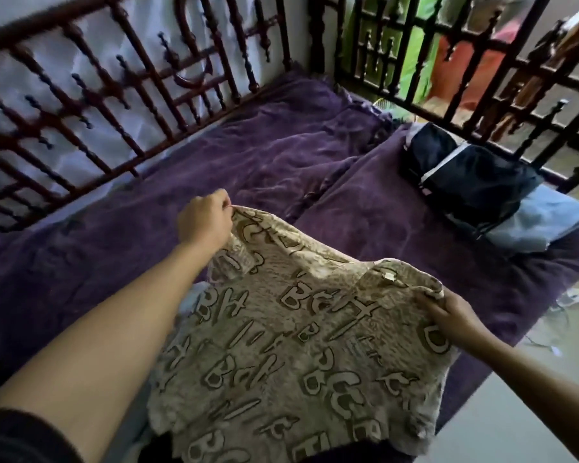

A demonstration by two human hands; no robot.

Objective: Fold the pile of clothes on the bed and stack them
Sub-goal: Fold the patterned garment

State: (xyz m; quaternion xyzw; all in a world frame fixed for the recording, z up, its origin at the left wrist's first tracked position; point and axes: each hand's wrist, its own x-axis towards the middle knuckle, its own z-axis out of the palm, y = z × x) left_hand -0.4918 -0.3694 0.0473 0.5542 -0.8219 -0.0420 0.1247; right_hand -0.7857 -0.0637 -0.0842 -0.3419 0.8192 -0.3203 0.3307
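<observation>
A beige shirt with brown and cream lettering (301, 355) is held up over the near edge of the bed. My left hand (204, 222) pinches its far left corner, and my right hand (448, 310) grips its top edge at the right, near the collar label. The shirt hangs spread between both hands and hides whatever lies under it. A little pale blue cloth (194, 297) peeks out beneath its left side. On the far right of the bed lies a stack of folded clothes: a dark navy garment (475, 178) on top of a light blue one (542, 218).
The bed is covered with a wrinkled purple blanket (281, 155). Dark red wooden railings (91, 95) run along the back and the right end (482, 71). Pale floor (528, 396) lies to the right of the bed, with a cable on it.
</observation>
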